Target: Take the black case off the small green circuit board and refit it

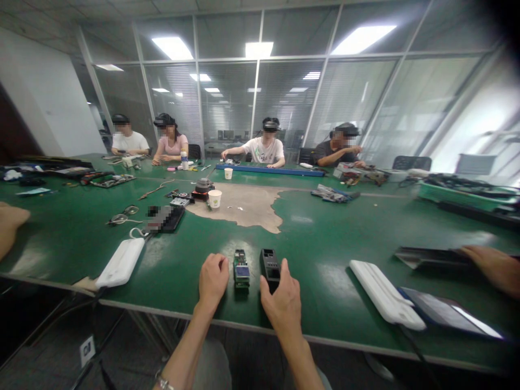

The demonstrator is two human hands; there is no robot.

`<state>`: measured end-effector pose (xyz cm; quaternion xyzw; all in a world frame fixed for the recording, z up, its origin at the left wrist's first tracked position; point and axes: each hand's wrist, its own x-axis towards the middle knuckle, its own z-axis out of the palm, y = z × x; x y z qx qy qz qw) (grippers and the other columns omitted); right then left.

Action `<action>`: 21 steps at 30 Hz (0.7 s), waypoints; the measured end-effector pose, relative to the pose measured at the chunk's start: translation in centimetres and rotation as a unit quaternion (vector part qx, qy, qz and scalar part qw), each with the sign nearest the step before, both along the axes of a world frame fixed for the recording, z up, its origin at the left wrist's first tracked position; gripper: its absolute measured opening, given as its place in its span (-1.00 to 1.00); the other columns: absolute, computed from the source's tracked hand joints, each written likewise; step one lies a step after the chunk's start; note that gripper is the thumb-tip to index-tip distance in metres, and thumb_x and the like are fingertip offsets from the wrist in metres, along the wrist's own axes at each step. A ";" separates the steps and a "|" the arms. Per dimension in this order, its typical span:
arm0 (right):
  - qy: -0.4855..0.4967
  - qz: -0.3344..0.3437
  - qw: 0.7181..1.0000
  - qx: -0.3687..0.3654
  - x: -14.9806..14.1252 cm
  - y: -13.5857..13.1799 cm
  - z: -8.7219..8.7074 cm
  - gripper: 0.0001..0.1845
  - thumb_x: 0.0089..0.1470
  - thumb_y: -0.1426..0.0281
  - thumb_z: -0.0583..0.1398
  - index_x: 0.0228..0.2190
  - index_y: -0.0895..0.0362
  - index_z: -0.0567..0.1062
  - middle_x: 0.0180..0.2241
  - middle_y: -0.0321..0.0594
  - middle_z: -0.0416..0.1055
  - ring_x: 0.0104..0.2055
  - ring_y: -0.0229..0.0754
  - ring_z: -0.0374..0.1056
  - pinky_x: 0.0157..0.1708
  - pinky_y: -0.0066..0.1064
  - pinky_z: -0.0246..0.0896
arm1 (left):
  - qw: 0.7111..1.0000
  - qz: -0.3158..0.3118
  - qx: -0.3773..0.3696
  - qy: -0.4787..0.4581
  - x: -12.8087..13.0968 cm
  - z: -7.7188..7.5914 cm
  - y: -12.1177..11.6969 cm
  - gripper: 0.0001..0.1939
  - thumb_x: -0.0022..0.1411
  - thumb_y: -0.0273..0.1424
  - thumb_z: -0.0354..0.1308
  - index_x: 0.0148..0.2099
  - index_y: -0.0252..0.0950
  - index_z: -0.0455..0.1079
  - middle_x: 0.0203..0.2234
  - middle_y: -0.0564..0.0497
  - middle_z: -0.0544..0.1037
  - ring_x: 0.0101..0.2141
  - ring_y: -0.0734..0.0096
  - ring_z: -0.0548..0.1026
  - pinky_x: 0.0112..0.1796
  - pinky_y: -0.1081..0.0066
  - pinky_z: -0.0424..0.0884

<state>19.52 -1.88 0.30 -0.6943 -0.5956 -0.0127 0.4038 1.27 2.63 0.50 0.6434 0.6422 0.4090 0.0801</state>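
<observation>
On the green table in front of me stands a narrow green circuit board (241, 270) with a bluish display-like rectangle on it. Just left of the board, apart from it, my left hand (213, 279) rests with fingers curled in; whatever may be inside them is hidden. To the board's right lies a black plastic casing (270, 264), long and narrow, with cut-out openings at its far end. My right hand (284, 298) has its thumb and index finger on either side of the casing's near end, which the hand partly covers.
White slab-shaped devices with cables lie at left (122, 262) and right (385, 295). Beside the right one is a dark flat device (442, 311). Neighbours' hands show at both edges, the right one on a black part (434, 258). Paper cup (214, 199) ahead; several people sit opposite.
</observation>
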 end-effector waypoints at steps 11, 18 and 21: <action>0.030 0.026 0.999 0.003 0.4 -0.3 -0.1 -0.21 0.12 0.11 0.09 0.22 0.36 0.12 0.05 0.14 0.33 0.00 0.11 0.26 0.00 -0.12 0.18 | 1.000 0.005 0.011 0.006 0.0 0.0 -0.3 -0.76 0.27 -0.36 -0.01 -0.40 -0.27 0.40 -0.45 0.02 0.41 -0.38 0.43 0.36 -0.29 0.46 0.20; 0.099 0.046 0.993 0.041 -1.3 -0.5 3.4 -0.24 0.13 0.07 0.07 0.21 0.28 0.16 0.09 0.11 0.31 0.04 0.06 0.28 0.02 -0.14 0.17 | 1.000 0.001 0.011 0.003 0.1 0.2 -0.3 -0.75 0.28 -0.37 -0.04 -0.41 -0.27 0.39 -0.47 0.03 0.40 -0.38 0.44 0.37 -0.30 0.47 0.21; 0.099 0.087 0.990 0.057 -3.3 -0.4 5.1 -0.26 0.15 0.09 0.06 0.22 0.29 0.15 0.09 0.10 0.30 0.05 0.05 0.28 0.02 -0.16 0.17 | 1.000 -0.004 0.012 -0.004 0.1 0.3 -0.4 -0.75 0.28 -0.37 -0.04 -0.40 -0.27 0.39 -0.46 0.02 0.41 -0.37 0.44 0.38 -0.29 0.47 0.22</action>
